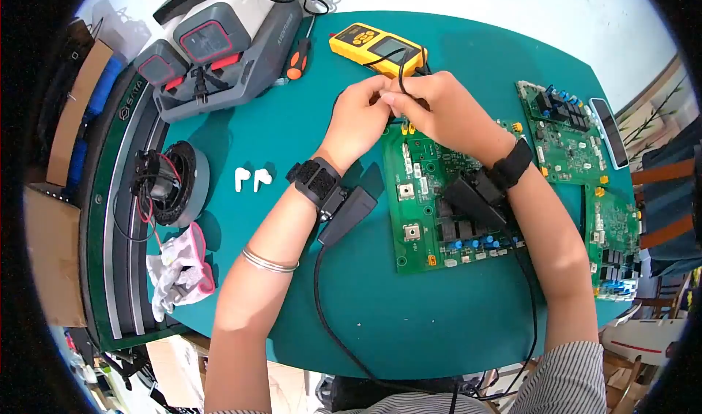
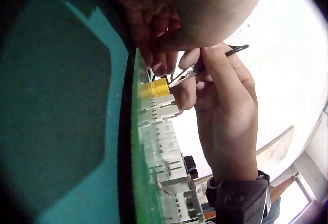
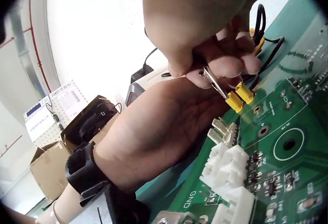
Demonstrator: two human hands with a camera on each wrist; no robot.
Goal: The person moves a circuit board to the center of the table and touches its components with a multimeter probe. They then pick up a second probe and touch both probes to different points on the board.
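A small metal alligator clip (image 3: 215, 83) on a black lead is pinched in my right hand (image 1: 442, 107). Its jaws are at one of two yellow connectors (image 3: 234, 102) on the edge of a large green circuit board (image 1: 409, 213). My left hand (image 1: 358, 118) is just left of the right one, its fingers bent in behind the same connectors; I cannot tell what they hold. Beyond both hands lies a yellow handheld meter (image 1: 373, 44) with a screen and black leads running down to the fingers.
More green circuit boards (image 1: 567, 140) lie at the right beside a phone (image 1: 610, 132). On the left are white earbuds (image 1: 252, 179), a glove (image 1: 183, 275), a round motor-like part (image 1: 179, 183), an orange-handled screwdriver (image 1: 297, 61) and a grey-white machine (image 1: 219, 55). Wrist-camera cables (image 1: 322, 304) trail toward the front.
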